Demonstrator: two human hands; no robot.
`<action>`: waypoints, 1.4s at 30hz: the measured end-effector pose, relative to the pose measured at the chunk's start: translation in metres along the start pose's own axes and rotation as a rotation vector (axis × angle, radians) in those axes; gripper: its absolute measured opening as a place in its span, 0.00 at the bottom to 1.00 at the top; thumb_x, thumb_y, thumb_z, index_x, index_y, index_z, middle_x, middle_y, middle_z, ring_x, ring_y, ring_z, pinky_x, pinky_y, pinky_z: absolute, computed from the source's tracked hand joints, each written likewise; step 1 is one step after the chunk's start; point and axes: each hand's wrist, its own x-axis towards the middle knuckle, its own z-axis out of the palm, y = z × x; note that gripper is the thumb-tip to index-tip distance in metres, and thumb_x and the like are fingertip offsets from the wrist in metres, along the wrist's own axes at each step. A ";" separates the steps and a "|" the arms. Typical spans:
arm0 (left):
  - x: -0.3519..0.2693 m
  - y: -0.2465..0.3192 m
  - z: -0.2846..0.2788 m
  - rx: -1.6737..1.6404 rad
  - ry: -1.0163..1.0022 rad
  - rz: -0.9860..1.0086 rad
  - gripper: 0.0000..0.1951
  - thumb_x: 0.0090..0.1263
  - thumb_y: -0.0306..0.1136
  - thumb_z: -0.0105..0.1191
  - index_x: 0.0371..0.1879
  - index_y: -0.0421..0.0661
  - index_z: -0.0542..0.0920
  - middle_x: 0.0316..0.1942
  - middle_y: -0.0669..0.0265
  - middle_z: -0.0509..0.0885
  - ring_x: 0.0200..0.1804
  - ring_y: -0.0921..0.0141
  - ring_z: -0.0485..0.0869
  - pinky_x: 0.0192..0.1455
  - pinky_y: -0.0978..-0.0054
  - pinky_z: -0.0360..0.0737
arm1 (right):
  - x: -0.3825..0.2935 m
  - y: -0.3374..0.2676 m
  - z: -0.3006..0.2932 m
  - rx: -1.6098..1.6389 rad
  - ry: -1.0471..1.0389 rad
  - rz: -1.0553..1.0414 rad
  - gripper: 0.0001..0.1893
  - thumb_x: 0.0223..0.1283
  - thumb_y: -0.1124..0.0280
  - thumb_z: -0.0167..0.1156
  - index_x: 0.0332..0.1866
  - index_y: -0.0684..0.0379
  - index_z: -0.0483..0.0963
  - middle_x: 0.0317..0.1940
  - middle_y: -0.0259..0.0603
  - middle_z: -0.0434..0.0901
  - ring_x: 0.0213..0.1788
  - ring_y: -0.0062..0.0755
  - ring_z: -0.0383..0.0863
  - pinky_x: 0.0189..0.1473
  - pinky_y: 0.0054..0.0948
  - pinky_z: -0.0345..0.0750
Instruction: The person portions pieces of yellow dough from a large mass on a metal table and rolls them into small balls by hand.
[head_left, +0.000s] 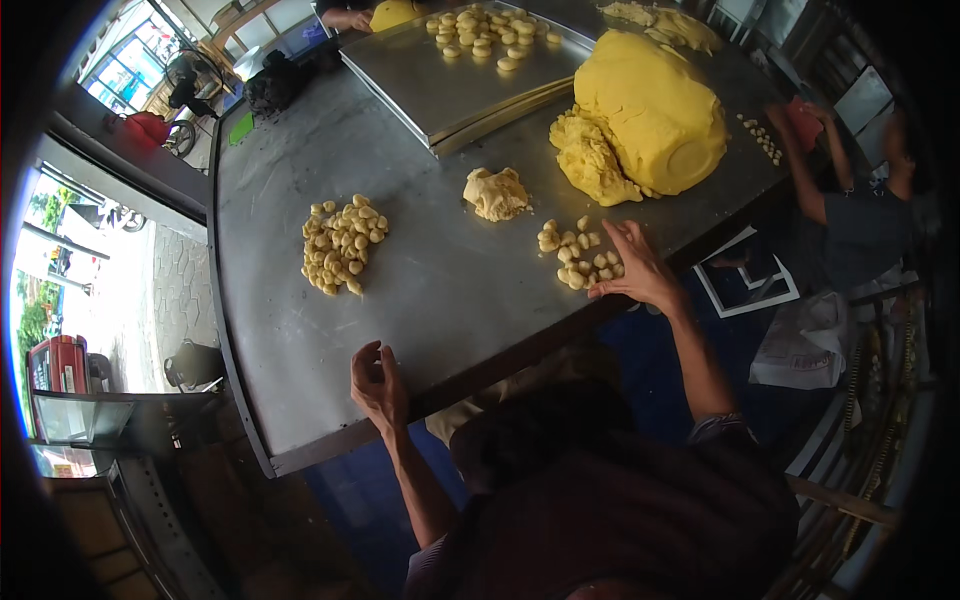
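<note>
My right hand (643, 274) is at the near edge of the metal table, thumb and fingers spread beside a small group of dough pieces (576, 251). Its thumb lies close to the nearest pieces; I cannot tell if it touches them. My left hand (379, 390) is over the front edge, fingers loosely curled, with nothing visible in it. Beyond it sits a larger cluster of small pale dough balls (341, 244). A rough lump of pale dough (495, 193) lies between the two groups. Behind my right hand rises a big mass of yellow dough (652, 112), a crumbly portion at its side.
Stacked metal trays (450, 97) stand at the back, the top one bearing several flattened dough rounds (480, 30). Across the table a person's hand (360, 20) is by yellow dough. Another person (862, 217) is at the right, near small dough pieces (761, 139). A dark bundle (274, 82) lies far left.
</note>
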 end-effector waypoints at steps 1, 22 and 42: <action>0.000 -0.001 0.000 0.002 0.001 0.010 0.10 0.69 0.33 0.61 0.45 0.43 0.84 0.32 0.65 0.85 0.28 0.73 0.81 0.34 0.72 0.77 | 0.004 -0.007 0.003 0.071 -0.035 -0.002 0.54 0.41 0.57 0.82 0.75 0.58 0.60 0.65 0.51 0.65 0.66 0.53 0.71 0.66 0.45 0.72; 0.000 -0.003 -0.005 -0.086 -0.081 -0.067 0.11 0.69 0.33 0.61 0.47 0.42 0.84 0.33 0.64 0.85 0.30 0.73 0.81 0.37 0.73 0.78 | 0.023 -0.028 0.020 0.123 0.293 -0.229 0.19 0.60 0.61 0.70 0.52 0.56 0.74 0.47 0.45 0.71 0.53 0.43 0.74 0.56 0.44 0.72; 0.002 0.002 -0.008 -0.096 -0.085 -0.077 0.10 0.68 0.31 0.61 0.46 0.42 0.84 0.33 0.64 0.86 0.29 0.74 0.78 0.37 0.73 0.77 | 0.017 -0.030 0.019 0.007 0.111 -0.487 0.21 0.59 0.60 0.68 0.58 0.52 0.79 0.61 0.46 0.70 0.56 0.49 0.75 0.59 0.45 0.73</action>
